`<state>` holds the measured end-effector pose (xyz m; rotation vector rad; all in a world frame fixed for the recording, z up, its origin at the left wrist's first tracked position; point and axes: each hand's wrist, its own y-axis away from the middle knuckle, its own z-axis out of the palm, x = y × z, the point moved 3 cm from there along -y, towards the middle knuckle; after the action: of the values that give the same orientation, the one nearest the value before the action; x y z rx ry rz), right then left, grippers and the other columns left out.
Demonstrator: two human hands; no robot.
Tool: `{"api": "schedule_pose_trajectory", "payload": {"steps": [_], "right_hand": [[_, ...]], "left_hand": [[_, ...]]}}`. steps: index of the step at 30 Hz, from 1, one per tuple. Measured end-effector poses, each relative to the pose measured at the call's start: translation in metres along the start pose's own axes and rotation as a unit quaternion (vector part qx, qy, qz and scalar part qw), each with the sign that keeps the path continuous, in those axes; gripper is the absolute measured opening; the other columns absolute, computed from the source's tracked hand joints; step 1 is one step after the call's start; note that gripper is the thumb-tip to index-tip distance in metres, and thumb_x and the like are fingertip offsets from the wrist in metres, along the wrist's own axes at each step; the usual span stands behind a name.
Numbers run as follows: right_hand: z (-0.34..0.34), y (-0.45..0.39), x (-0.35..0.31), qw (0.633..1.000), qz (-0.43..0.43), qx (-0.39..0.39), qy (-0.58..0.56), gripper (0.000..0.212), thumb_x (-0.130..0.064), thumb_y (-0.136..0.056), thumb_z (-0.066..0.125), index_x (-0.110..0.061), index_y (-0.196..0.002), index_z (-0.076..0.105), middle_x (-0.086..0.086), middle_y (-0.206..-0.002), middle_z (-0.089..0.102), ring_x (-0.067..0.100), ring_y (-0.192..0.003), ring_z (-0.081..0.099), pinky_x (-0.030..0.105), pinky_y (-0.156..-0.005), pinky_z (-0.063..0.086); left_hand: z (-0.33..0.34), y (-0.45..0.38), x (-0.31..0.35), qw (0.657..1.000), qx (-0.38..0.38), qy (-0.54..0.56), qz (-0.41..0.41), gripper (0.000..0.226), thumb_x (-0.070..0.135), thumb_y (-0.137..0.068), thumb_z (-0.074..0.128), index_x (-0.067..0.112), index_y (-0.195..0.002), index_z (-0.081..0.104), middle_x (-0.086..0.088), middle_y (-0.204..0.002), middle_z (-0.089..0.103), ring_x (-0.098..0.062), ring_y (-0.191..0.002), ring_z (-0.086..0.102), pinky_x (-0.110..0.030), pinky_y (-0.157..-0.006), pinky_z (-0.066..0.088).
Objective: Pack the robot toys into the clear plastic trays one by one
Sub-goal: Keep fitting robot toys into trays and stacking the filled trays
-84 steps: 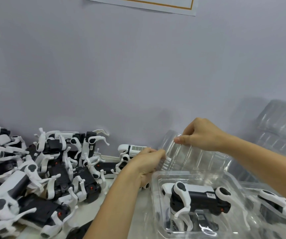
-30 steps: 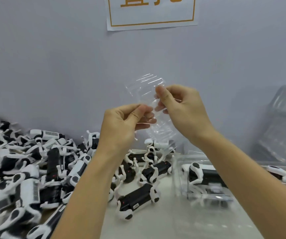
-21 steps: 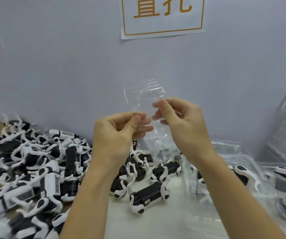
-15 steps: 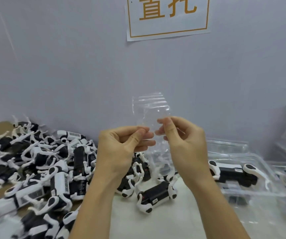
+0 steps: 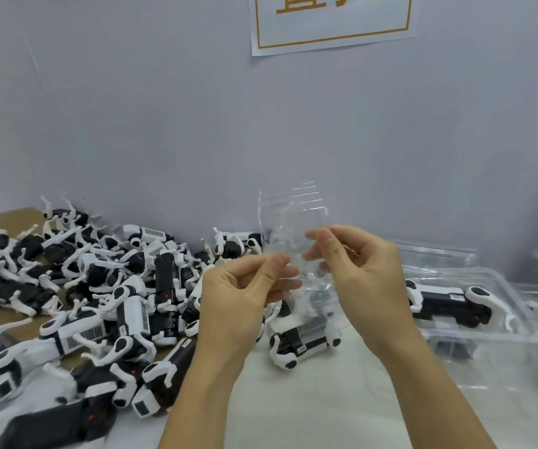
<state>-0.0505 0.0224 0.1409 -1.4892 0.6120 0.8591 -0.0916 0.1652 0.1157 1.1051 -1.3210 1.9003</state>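
a clear tray (image 5: 293,222) is held upright above the table (image 5: 326,400), pinched by the left hand (image 5: 245,296) and right hand (image 5: 358,273), beside the pile of toys (image 5: 99,303).

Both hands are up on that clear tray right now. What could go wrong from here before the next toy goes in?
1. The left hand and right hand pinch only the edges of the thin clear tray; it may flex, slip or crease.
2. If dropped, it would likely land on the loose robot toy directly below.
3. The toy pile looks tangled; pulling one could drag others.
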Motion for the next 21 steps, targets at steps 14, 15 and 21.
{"api": "schedule_pose_trajectory", "payload": {"steps": [14, 15, 21], "right_hand": [[-0.037, -0.010, 0.001, 0.984, 0.098, 0.045, -0.143, 0.032, -0.041, -0.083, 0.060, -0.012, -0.080, 0.074, 0.001, -0.068, 0.066, 0.016, -0.066, 0.066, 0.023, -0.059, 0.051], [-0.037, -0.010, 0.001, 0.984, 0.105, 0.031, -0.143, 0.030, -0.040, -0.082, 0.061, -0.014, -0.076, 0.074, 0.001, -0.068, 0.066, 0.016, -0.065, 0.065, 0.024, -0.058, 0.050], [-0.035, -0.007, 0.007, 0.980, 0.129, -0.119, -0.094, 0.030, -0.042, -0.077, 0.066, -0.014, -0.074, 0.077, 0.006, -0.071, 0.067, 0.021, -0.070, 0.064, 0.031, -0.064, 0.049]], "left_hand": [[-0.013, 0.002, -0.070, 0.877, -0.158, -0.426, -0.156, 0.015, 0.016, -0.090, 0.060, 0.030, -0.090, 0.064, 0.007, -0.099, 0.064, -0.005, -0.074, 0.058, -0.011, -0.053, 0.042], [-0.012, 0.004, -0.077, 0.861, -0.180, -0.451, -0.151, 0.014, 0.017, -0.088, 0.065, 0.030, -0.091, 0.065, 0.007, -0.101, 0.063, -0.004, -0.074, 0.056, -0.010, -0.054, 0.039], [-0.016, 0.002, -0.088, 0.865, -0.131, -0.464, -0.138, 0.014, 0.010, -0.084, 0.075, 0.019, -0.074, 0.070, 0.001, -0.083, 0.062, -0.010, -0.067, 0.059, -0.014, -0.056, 0.042]]}}
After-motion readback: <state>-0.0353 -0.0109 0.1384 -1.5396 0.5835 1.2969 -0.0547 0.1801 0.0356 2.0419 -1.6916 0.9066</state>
